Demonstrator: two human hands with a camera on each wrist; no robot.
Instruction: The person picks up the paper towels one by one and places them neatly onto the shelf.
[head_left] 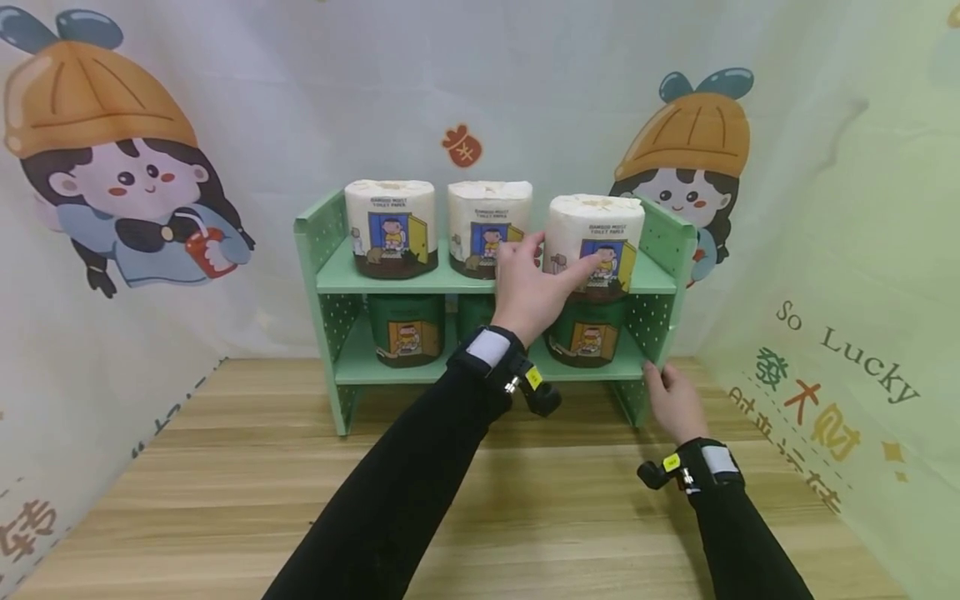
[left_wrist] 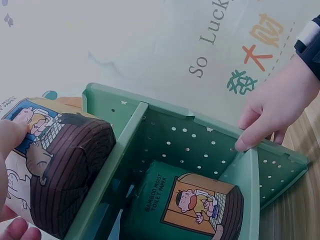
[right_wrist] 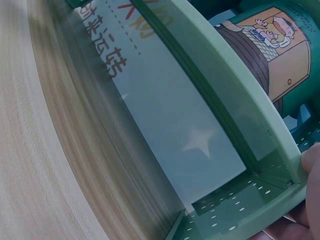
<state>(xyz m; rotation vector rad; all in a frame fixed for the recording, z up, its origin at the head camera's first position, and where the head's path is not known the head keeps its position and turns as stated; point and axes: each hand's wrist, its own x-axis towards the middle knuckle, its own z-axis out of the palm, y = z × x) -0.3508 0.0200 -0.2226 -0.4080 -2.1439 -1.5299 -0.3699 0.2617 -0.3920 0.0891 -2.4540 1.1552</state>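
My left hand [head_left: 528, 287] grips a white toilet paper roll [head_left: 592, 218] at the right end of the upper tier of a small green shelf [head_left: 420, 286]. The roll's base overlaps the tier's front edge in the head view. In the left wrist view, my thumb lies across the printed front of the same roll [left_wrist: 65, 165]. My right hand [head_left: 677, 404] holds the lower right side of the shelf, thumb at the front edge. Two more white rolls, one at the left [head_left: 360, 208] and one in the middle [head_left: 480, 202], stand upright on the upper tier.
Green-wrapped rolls fill the lower tier: a left one [head_left: 408, 329], a right one [head_left: 596, 333] and a middle one partly hidden behind my left hand. The shelf stands on a wood-grain table [head_left: 525, 508]. Behind it hangs a printed cloth backdrop [head_left: 300, 100].
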